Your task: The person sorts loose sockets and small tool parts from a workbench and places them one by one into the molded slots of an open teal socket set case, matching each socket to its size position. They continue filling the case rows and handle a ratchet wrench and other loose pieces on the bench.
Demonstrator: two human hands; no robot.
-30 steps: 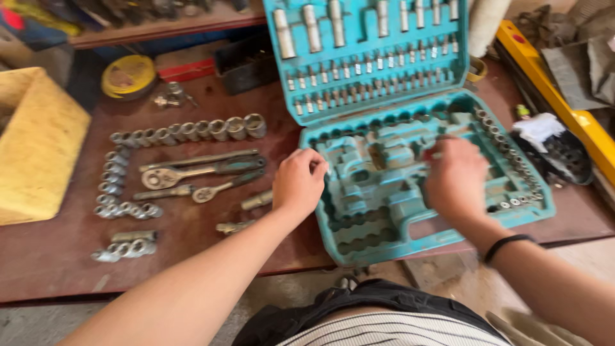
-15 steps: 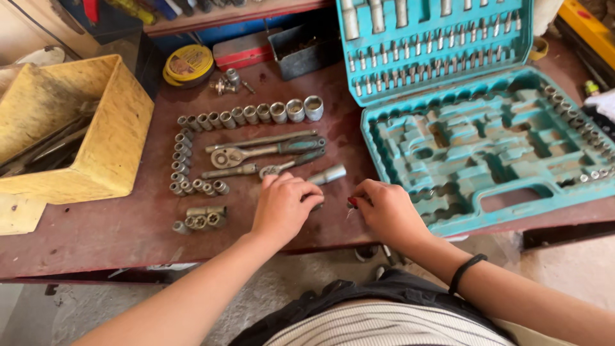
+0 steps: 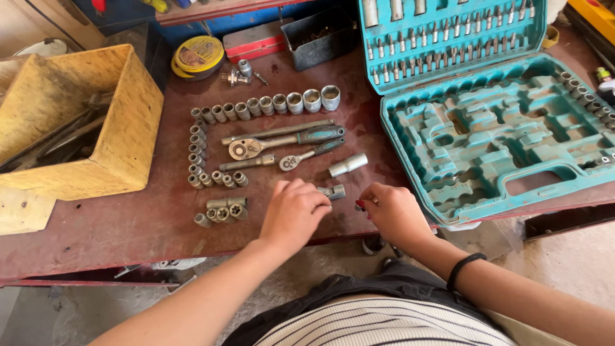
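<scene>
The reddish desk [image 3: 96,224] has sockets [image 3: 269,104] laid in rows, ratchets [image 3: 282,142] between — the teal case [image 3: 506,138] to the right sits mostly emptied. My left hand [image 3: 293,214] curls beside a small adapter [image 3: 333,191]; my right hand [image 3: 392,213] pinches something small — I cannot tell what.

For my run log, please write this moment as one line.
left hand: on small metal piece | right hand: beside it | tool case: open

A yellow wooden box [image 3: 125,122] is sitting left, a round yellow tin [image 3: 198,54] and red case [image 3: 256,41] lying behind
</scene>
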